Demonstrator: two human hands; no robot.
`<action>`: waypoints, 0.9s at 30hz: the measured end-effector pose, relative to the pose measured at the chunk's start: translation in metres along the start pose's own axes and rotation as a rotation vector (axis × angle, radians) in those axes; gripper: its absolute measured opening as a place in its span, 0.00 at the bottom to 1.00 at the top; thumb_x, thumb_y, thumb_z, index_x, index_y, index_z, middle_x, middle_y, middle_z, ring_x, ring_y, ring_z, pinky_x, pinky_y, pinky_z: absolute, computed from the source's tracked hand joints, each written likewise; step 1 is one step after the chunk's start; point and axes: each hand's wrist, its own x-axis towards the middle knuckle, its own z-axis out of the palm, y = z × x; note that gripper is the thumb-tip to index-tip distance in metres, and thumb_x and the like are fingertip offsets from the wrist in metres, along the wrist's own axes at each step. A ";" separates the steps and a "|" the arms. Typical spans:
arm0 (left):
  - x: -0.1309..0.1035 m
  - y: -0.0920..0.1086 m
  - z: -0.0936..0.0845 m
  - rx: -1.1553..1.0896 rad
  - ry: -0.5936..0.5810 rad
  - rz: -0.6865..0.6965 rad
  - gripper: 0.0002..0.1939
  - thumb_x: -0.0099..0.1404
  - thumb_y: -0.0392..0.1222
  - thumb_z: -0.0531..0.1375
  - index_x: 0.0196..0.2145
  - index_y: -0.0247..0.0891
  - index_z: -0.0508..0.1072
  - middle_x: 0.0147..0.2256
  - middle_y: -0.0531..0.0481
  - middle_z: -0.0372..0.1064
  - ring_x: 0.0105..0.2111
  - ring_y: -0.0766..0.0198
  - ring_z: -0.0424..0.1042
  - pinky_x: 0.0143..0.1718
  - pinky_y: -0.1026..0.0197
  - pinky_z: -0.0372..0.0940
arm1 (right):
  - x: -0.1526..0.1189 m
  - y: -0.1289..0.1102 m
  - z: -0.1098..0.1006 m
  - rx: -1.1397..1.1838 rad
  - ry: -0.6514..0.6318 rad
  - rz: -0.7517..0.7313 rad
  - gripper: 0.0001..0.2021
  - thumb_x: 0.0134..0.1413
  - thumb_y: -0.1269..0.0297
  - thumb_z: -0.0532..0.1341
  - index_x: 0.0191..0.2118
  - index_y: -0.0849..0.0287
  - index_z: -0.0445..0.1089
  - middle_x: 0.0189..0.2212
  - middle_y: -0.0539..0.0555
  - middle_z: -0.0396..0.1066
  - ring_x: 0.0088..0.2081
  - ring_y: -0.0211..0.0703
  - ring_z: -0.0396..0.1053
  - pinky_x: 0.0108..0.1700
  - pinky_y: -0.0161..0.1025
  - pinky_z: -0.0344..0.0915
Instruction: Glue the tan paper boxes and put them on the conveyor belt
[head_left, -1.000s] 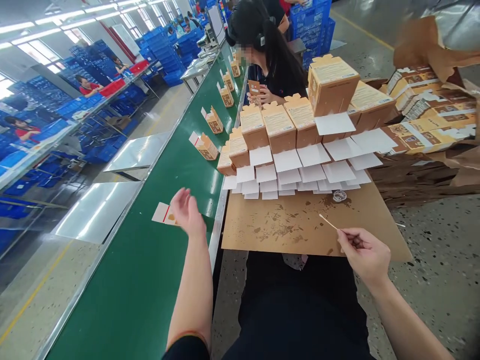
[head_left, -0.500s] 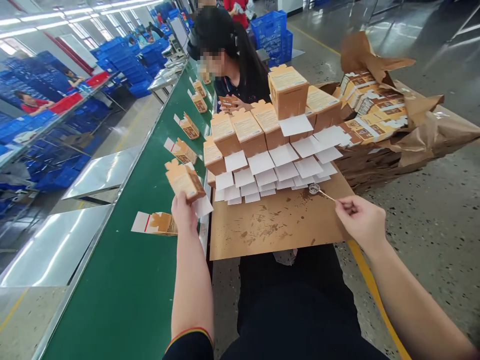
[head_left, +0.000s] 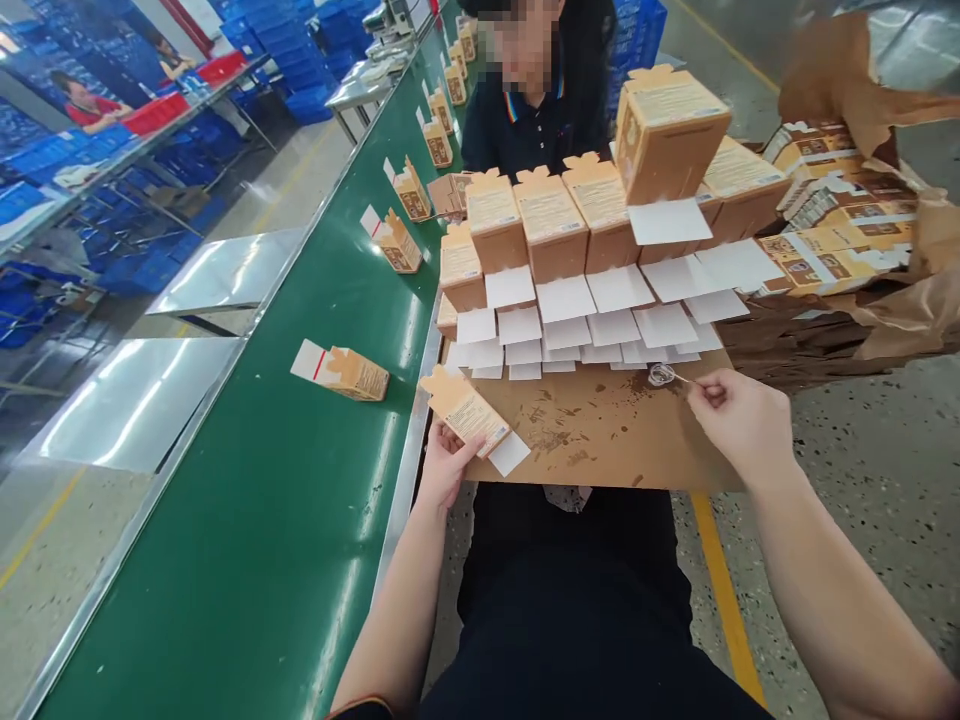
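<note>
My left hand [head_left: 447, 465] grips a tan printed carton [head_left: 466, 410], tilted, with a white flap hanging from its lower end, over the left edge of the brown board [head_left: 592, 450]. Pinched in my right hand [head_left: 750, 425] is a thin stick with a round, coiled wire-like head [head_left: 661, 374]. That head is at the board's far right part, just in front of the white flaps [head_left: 664, 325]. Rows of stacked tan cartons [head_left: 553, 225] rise behind, their white flaps pointing toward me. My right fingertips are partly hidden.
A green conveyor belt [head_left: 285, 540] runs along my left, bearing a carton [head_left: 358, 375] and several more in a line. Across the stack sits a co-worker [head_left: 536, 135]. Flat printed cartons [head_left: 832, 255] in torn brown paper [head_left: 817, 335] lie to the right.
My left hand has brought the carton from above the belt rightward and nearer to me, over the board. My right hand still holds the stick near the flaps. The view has shifted.
</note>
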 end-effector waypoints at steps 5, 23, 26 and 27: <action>0.007 -0.002 0.005 0.038 0.033 0.010 0.44 0.45 0.54 0.87 0.52 0.43 0.69 0.56 0.37 0.83 0.61 0.42 0.82 0.68 0.35 0.72 | -0.083 -0.055 0.047 0.349 -0.157 -0.145 0.11 0.70 0.56 0.65 0.36 0.52 0.80 0.29 0.55 0.81 0.28 0.46 0.78 0.31 0.42 0.76; -0.017 -0.003 0.023 0.220 0.040 0.142 0.44 0.48 0.49 0.85 0.56 0.46 0.69 0.57 0.40 0.79 0.61 0.44 0.81 0.64 0.43 0.75 | -0.118 -0.075 0.099 0.444 -0.196 -0.181 0.14 0.74 0.59 0.61 0.33 0.51 0.75 0.24 0.51 0.75 0.25 0.43 0.73 0.31 0.40 0.73; -0.032 -0.014 0.029 0.380 0.106 0.199 0.44 0.47 0.46 0.85 0.55 0.46 0.67 0.53 0.41 0.80 0.56 0.44 0.83 0.59 0.45 0.77 | -0.120 -0.071 0.088 0.474 -0.159 -0.105 0.14 0.73 0.56 0.62 0.33 0.51 0.77 0.23 0.51 0.76 0.24 0.42 0.72 0.30 0.40 0.74; -0.036 -0.018 0.030 0.423 0.116 0.202 0.43 0.48 0.46 0.84 0.55 0.46 0.67 0.52 0.41 0.80 0.54 0.44 0.84 0.57 0.45 0.77 | -0.122 -0.070 0.086 0.473 -0.141 -0.086 0.14 0.73 0.55 0.63 0.33 0.51 0.77 0.23 0.51 0.76 0.24 0.42 0.72 0.30 0.40 0.74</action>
